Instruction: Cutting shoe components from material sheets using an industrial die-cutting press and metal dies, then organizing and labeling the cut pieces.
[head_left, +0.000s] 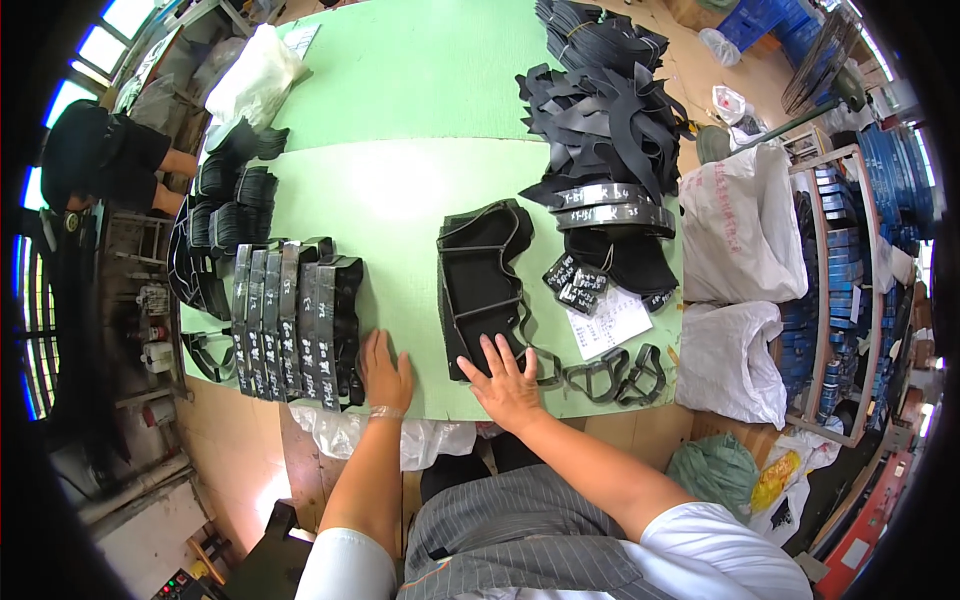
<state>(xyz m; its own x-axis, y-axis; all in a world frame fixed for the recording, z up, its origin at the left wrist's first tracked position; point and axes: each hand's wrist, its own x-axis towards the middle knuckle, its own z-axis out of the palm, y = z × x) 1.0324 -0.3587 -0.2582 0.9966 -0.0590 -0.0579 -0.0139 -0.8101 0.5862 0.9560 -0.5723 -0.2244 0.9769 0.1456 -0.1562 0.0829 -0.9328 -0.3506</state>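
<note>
At the left of the green table [410, 240], bundles of black pieces [255, 200] sat behind a row of black metal cutting dies [290, 325] marked in white. The left hand [386, 380] lay open beside the row's near end; whether its fingertips touched the last die, I couldn't tell. Mid-table, a metal-edged frame [488, 311] stood on black sheet [470, 275]. The right hand [507, 390], well apart from the left, spread open over the frame's near end, gripping nothing. Flat, even pressure and fingers clear of the thin edges seemed the sound way to steady it. Further right lay white paper [612, 327], below a heap of dark offcuts [610, 130].
</note>
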